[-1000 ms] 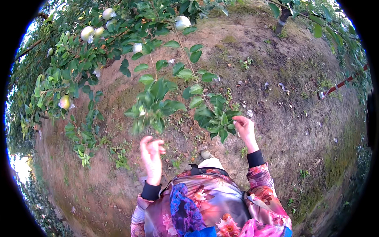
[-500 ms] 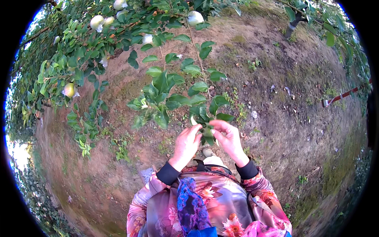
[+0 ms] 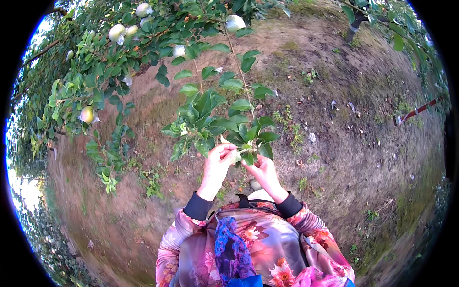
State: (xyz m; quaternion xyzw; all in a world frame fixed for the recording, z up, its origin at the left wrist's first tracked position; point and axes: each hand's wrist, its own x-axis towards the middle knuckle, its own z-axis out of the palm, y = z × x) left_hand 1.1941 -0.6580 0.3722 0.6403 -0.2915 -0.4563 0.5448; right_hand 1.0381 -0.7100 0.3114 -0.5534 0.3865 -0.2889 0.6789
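Both hands are working a small pale fruit (image 3: 237,155) at the leafy twig's (image 3: 239,129) tip, left hand (image 3: 217,165) pinching it, right hand (image 3: 263,170) cupping beneath; steady support matters.

Soft, even daylight, no hard shadows.
Fisheye bent the edges into a black rim; sky glared white lower left.

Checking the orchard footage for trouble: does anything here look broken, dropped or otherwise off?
Little stands out. Both hands, left hand and right hand, meet at the tip of a leafy twig, which hangs whole. Pale scraps lie scattered on the bare ground, and a red stake lies tilted at the right edge.
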